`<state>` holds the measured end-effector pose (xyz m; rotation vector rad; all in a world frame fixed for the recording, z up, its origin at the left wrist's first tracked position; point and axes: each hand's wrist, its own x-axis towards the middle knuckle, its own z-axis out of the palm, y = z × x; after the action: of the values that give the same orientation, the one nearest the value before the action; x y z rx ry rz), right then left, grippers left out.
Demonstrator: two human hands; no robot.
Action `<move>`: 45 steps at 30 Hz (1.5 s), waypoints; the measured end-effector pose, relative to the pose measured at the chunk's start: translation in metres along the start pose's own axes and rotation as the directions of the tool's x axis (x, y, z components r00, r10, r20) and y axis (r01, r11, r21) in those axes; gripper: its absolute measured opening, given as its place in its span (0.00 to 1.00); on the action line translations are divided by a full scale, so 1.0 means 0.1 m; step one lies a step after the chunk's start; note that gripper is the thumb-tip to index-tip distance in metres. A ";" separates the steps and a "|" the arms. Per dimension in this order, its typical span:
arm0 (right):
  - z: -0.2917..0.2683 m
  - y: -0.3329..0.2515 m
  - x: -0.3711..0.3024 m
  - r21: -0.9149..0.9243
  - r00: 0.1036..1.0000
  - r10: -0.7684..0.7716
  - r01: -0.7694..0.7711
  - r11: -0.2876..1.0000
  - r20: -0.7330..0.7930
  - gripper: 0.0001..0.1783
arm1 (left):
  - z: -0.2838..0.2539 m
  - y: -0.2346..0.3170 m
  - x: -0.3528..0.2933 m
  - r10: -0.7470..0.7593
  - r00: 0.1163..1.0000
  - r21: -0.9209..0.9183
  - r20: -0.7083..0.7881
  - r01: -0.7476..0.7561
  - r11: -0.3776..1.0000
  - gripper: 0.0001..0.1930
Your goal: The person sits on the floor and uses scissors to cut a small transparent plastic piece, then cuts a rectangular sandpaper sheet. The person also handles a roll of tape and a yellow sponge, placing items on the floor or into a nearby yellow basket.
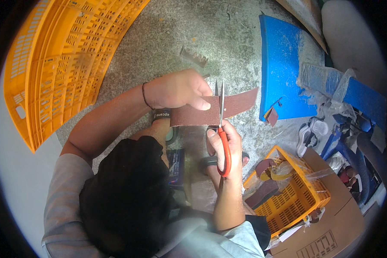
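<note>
A reddish-brown strip of sandpaper (193, 115) is stretched out in front of me, its far right end curving upward. My left hand (182, 90) pinches it near the top edge, thumb lying on the surface. In my right hand (231, 146) is a pair of scissors (224, 148) with red-orange handles, fingers wrapped round the grips. The blades cross the strip just right of my left thumb. Their tips stand slightly apart beyond its upper edge, and one blade lies over the sandpaper.
A big yellow plastic crate (69, 56) stands at the left. At the right lie a blue panel (279, 64) and shoes (304, 137). A smaller yellow basket (284, 202) holding brown pieces sits by a cardboard sheet (344, 210). A toothed metal piece (194, 56) rests on the concrete floor.
</note>
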<state>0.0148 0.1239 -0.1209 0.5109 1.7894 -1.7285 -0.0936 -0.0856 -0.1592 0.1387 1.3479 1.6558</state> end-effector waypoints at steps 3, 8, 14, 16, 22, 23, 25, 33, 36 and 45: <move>-0.01 -0.02 -0.01 -0.002 1.000 0.010 -0.010 1.000 -0.011 0.14 | 0.02 0.00 0.00 -0.010 1.000 -0.065 0.001 0.010 0.998 0.11; -0.01 -0.04 -0.03 0.045 0.997 0.052 -0.050 0.998 -0.051 0.14 | 0.03 -0.04 0.03 -0.028 1.000 -0.163 -0.015 0.025 0.986 0.11; 0.03 -0.02 -0.06 0.005 0.991 0.059 -0.059 0.998 -0.124 0.11 | 0.04 -0.08 0.06 -0.038 0.999 -0.244 0.022 0.043 0.969 0.12; 0.02 -0.02 -0.11 0.012 0.986 0.119 -0.118 0.993 -0.119 0.11 | 0.04 -0.08 0.08 -0.055 0.998 -0.249 0.036 0.063 0.967 0.13; -0.03 -0.01 -0.15 0.092 1.000 -0.016 0.014 0.996 0.025 0.25 | 0.02 -0.07 0.10 -0.027 0.995 -0.267 0.101 0.054 0.962 0.14; -0.04 -0.01 -0.15 0.133 0.999 -0.011 0.006 0.991 0.039 0.26 | 0.02 -0.08 0.10 -0.035 0.994 -0.264 0.108 0.063 0.962 0.13; -0.04 -0.01 -0.14 0.223 0.994 -0.036 0.013 0.975 0.099 0.27 | 0.02 -0.09 0.08 -0.045 0.993 -0.261 0.109 0.072 0.963 0.13; -0.01 -0.06 -0.11 0.249 0.989 0.118 -0.137 0.959 0.088 0.21 | 0.05 -0.16 0.03 -0.008 0.996 -0.223 0.093 0.028 0.974 0.13; 0.02 -0.04 -0.07 0.111 0.999 0.033 -0.036 0.993 0.033 0.22 | 0.03 -0.18 0.04 -0.026 0.993 -0.193 0.116 0.048 0.980 0.13; 0.07 0.05 -0.04 0.101 0.999 0.033 -0.029 0.994 -0.038 0.16 | 0.01 -0.17 0.04 -0.025 0.989 -0.233 0.143 0.058 0.971 0.14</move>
<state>0.0220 0.1174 -0.1221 0.6163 1.7184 -1.8055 -0.0850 -0.0831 -0.1748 0.0827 1.0339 1.7245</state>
